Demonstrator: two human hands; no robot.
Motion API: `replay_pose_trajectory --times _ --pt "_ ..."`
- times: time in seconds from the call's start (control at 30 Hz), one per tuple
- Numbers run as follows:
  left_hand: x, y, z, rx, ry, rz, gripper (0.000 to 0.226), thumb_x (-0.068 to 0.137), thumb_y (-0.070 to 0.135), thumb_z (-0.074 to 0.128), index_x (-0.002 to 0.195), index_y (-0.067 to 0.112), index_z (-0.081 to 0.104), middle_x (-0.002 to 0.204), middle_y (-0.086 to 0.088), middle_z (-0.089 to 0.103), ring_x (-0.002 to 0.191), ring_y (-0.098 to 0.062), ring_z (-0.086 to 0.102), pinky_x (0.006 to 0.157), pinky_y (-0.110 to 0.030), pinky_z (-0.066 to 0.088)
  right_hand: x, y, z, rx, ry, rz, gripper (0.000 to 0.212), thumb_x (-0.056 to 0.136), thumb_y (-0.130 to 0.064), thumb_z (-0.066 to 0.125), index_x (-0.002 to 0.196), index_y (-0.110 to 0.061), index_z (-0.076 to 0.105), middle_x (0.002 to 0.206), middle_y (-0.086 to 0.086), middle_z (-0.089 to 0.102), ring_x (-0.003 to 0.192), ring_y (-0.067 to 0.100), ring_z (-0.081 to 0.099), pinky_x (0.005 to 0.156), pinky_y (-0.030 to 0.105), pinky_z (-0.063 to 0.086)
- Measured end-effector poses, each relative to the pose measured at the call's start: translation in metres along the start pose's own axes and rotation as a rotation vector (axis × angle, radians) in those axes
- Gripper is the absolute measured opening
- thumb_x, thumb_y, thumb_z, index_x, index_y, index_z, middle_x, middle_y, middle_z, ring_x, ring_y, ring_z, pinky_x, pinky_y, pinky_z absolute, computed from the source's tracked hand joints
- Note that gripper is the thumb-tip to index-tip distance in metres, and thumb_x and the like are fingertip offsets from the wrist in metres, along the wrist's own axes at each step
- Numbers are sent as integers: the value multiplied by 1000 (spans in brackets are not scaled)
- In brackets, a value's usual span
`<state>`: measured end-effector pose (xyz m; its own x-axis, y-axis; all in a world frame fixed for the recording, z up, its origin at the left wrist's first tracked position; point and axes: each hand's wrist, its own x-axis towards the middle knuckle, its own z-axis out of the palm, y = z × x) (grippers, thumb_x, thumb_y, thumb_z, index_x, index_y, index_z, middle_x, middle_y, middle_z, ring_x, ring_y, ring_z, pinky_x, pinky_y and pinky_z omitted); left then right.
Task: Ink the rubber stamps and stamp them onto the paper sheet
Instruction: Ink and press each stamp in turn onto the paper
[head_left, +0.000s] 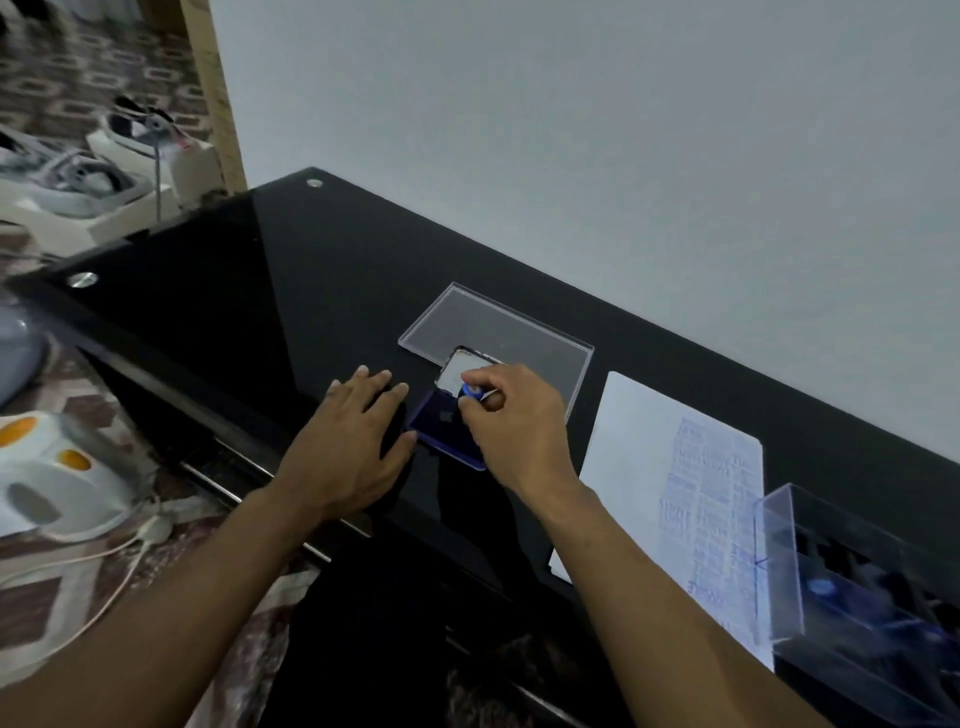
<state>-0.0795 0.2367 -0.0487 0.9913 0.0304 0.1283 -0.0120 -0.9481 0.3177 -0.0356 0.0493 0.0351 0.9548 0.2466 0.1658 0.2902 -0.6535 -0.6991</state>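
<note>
A blue ink pad (441, 426) lies open on the black glass table (249, 291), its lid (460, 370) tipped back behind it. My right hand (511, 421) pinches a small blue-topped rubber stamp (471, 391) directly over the pad; whether the stamp touches the ink is hidden by my fingers. My left hand (358, 441) lies flat on the table with fingers straight, its fingertips against the pad's left edge. To the right lies the white paper sheet (670, 483), covered in rows of blue stamp marks on its right half.
A clear plastic lid (498, 325) lies flat behind the ink pad. A clear box (852, 587) with several blue stamps stands at the right on the paper's corner. The wall runs close behind the table. White appliances and a cable sit on the floor at the left.
</note>
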Motion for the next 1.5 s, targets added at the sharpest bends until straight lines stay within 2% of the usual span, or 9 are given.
replay_pose_trajectory --times 0.1,0.2,0.53,0.73,0.9,1.03,1.13,1.3,1.5 --pt "0 -1 4 38 -19 0 80 90 66 17 153 20 36 161 -7 31 153 -25 16 125 -50 16 3 -2 2 -100 -52 -23 26 93 -18 66 119 -19 70 124 0 64 100 14 65 94 32 55" --pt "0 -2 7 62 -7 2 77 92 64 19 151 19 41 160 -8 34 152 -26 20 124 -50 19 5 -2 1 -144 -83 -33 28 94 -19 65 121 -20 69 125 -1 62 102 13 64 96 31 53" --pt "0 0 8 95 8 -5 76 93 64 15 152 22 39 163 -7 29 154 -24 16 125 -47 14 11 5 5 -201 -85 -84 27 92 -19 67 120 -19 70 120 -2 64 102 12 62 95 28 52" --pt "-1 0 10 97 18 -5 75 94 64 16 152 22 38 163 -6 28 154 -23 14 125 -46 14 15 8 6 -177 -88 -74 26 89 -20 71 115 -20 72 114 -4 65 93 9 63 89 25 55" --pt "-1 0 10 93 28 -4 74 94 63 17 151 21 40 162 -6 30 154 -23 16 125 -47 16 13 8 5 -177 -55 -119 19 85 -16 74 104 -19 76 103 -6 67 86 6 60 84 24 55" --pt "-1 0 10 88 30 -8 74 94 63 18 151 22 40 162 -6 30 154 -23 15 125 -48 14 15 9 9 -164 -52 -109 24 88 -18 72 111 -19 74 108 -4 66 91 8 62 88 27 55" --pt "0 0 11 87 32 -7 74 94 64 18 151 22 40 162 -6 30 154 -23 15 125 -47 14 18 10 9 -158 -63 -84 26 89 -18 71 115 -18 73 110 -4 66 93 7 62 90 24 53" --pt "0 -1 12 93 37 -9 73 95 63 19 151 22 40 162 -5 30 154 -22 15 125 -46 12 19 12 8 -153 -54 -95 21 85 -18 75 106 -19 76 105 -7 68 85 5 63 84 19 55" --pt "-1 -1 13 88 44 -9 72 95 63 21 151 22 40 162 -6 31 153 -22 16 125 -46 13 21 13 11 -128 -44 -85 23 86 -17 74 109 -18 75 106 -5 67 89 9 64 86 30 57"
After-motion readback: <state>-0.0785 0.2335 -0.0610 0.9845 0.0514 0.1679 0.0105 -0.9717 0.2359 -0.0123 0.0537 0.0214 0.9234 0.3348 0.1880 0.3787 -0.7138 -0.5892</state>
